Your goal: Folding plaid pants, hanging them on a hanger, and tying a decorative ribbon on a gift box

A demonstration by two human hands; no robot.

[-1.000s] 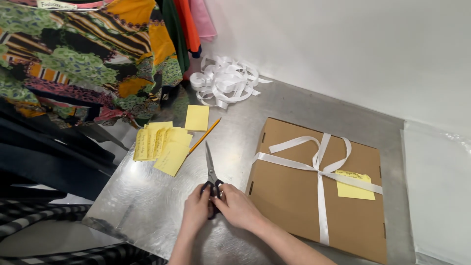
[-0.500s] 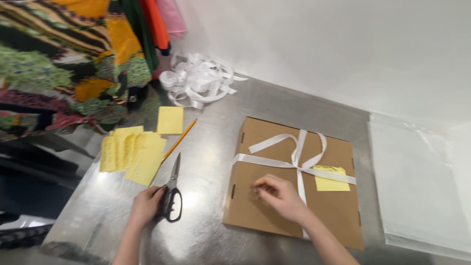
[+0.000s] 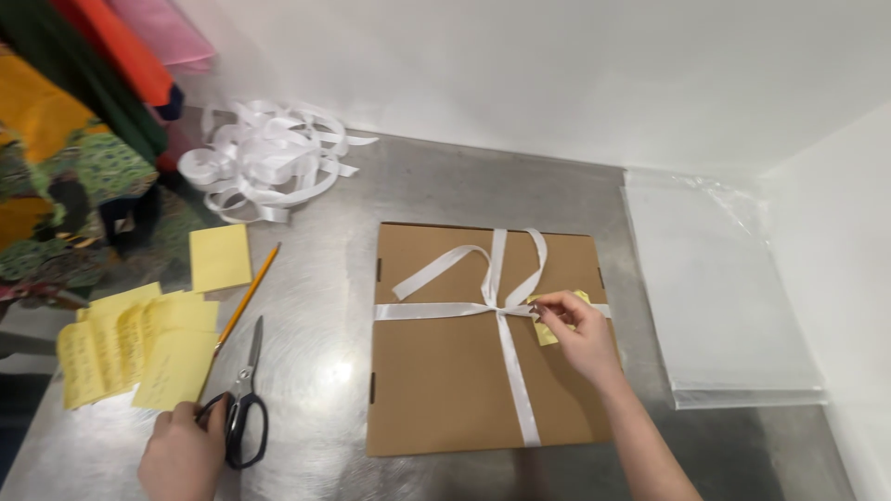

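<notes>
A flat brown cardboard box (image 3: 445, 390) lies on the metal table (image 3: 436, 186), tied crosswise with a white ribbon (image 3: 506, 315) knotted in a loose bow. My right hand (image 3: 574, 336) rests on the box's right side and pinches a small yellow note (image 3: 549, 332) tucked at the ribbon. My left hand (image 3: 181, 456) sits at the table's near left edge, its fingers closed on the handles of black scissors (image 3: 243, 399) that lie flat, blades pointing away from me.
A pencil (image 3: 243, 301) lies beside the scissors. Yellow notes (image 3: 130, 348) and a yellow pad (image 3: 220, 257) sit at the left. A heap of white ribbon (image 3: 264, 158) is at the back left. Clear plastic sleeves (image 3: 719, 288) lie at the right. Patterned fabric (image 3: 65, 176) hangs left.
My right hand moved from the box's middle to the yellow note at the ribbon. My left hand stays on the scissors. The camera view shifted right and closer.
</notes>
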